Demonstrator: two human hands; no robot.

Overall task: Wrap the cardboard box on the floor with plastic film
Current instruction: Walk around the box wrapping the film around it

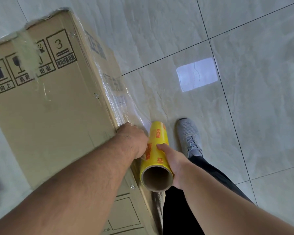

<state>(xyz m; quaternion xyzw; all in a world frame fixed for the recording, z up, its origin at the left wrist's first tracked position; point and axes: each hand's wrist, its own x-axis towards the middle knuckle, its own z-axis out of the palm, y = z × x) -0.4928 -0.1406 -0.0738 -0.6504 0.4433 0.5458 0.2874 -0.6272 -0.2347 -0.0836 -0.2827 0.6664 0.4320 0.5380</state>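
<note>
Now your right hand (pixel 174 164) is curled around the yellow roll of plastic film (pixel 155 155), with the thumb on top of the roll and the fingers hidden under it. The open cardboard end of the roll points toward you. Your left hand (pixel 134 139) is at the edge of the cardboard box (pixel 46 106), just beside the roll; its fingers bend down over the edge and are hidden, so you cannot tell from this view if they pinch the film or only press it. The box stands on the tiled floor (pixel 244 116), and a clear stretched sheet of film (pixel 119 99) goes from the roll along the right side of the box. Your grey shoe (pixel 189 137) stands on the floor, near the roll.
</note>
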